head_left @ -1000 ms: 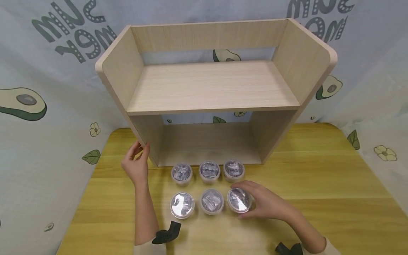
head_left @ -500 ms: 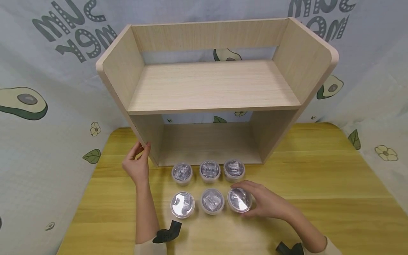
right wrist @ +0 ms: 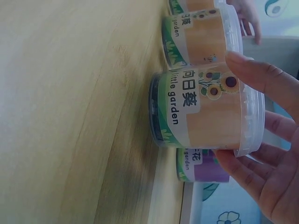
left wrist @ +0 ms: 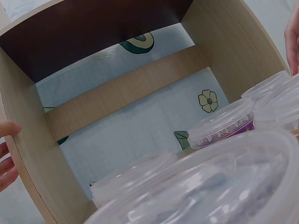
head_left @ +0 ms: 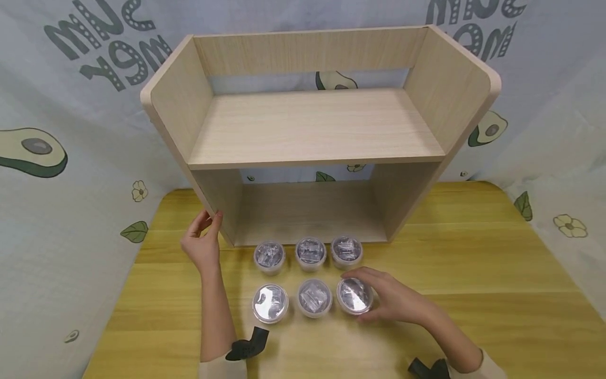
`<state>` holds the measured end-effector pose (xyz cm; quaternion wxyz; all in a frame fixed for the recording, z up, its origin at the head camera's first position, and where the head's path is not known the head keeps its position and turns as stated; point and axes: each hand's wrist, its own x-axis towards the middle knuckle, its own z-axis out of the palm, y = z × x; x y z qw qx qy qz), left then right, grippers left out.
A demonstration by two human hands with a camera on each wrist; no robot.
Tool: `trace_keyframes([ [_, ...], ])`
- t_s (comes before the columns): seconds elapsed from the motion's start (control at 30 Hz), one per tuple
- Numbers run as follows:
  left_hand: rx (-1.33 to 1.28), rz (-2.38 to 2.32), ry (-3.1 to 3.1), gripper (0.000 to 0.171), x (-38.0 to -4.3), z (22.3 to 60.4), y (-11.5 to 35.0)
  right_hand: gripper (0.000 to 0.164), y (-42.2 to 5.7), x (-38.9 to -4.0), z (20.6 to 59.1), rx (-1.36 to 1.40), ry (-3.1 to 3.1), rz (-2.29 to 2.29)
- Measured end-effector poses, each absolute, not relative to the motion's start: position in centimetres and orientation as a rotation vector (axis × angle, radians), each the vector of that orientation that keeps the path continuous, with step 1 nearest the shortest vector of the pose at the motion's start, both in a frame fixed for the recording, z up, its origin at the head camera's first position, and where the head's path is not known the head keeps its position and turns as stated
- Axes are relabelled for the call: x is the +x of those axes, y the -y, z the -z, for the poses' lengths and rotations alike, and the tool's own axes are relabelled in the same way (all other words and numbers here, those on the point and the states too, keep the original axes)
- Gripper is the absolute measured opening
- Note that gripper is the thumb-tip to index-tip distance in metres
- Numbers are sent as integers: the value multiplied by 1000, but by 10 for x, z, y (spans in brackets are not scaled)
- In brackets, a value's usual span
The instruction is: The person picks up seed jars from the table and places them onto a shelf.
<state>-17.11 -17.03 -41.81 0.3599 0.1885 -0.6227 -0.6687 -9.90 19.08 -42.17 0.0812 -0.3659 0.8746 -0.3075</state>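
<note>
In the head view my left hand (head_left: 203,247) pinches the front edge of the left side panel of a pale wooden shelf (head_left: 317,126). My right hand (head_left: 390,300) grips a round plastic tub (head_left: 354,296) with a clear lid, at the right end of the nearer row. Seen from the right wrist, the fingers and thumb span the lid of this tub (right wrist: 210,107), whose label has sunflowers and the words "little garden". The tub stands upright at the tabletop. Beside it in that row are a middle tub (head_left: 314,298) and a left tub (head_left: 270,303).
A farther row of three lidded tubs, its middle one (head_left: 310,253) included, stands right before the shelf's lower compartment. The yellow wooden table (head_left: 492,273) stretches off to the right. Behind the shelf hangs a pale cloth (head_left: 558,158) printed with avocados and flowers.
</note>
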Motion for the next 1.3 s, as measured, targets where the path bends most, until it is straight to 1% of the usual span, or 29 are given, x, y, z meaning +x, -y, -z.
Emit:
trace_keyframes([
  [0.2, 478, 1751, 1569, 28, -171, 417, 170, 75, -189, -99, 421, -1071, -2614, 904],
  [0.6, 458, 1788, 1517, 28, -173, 417, 167, 75, -196, -99, 415, -1060, -2655, 861],
  [0.97, 508, 1795, 1520, 29, -171, 417, 169, 68, -211, -105, 386, -1021, -2638, 893],
  [1.3, 503, 1791, 1523, 31, -171, 419, 170, 72, -220, -109, 360, -1004, -2665, 871],
])
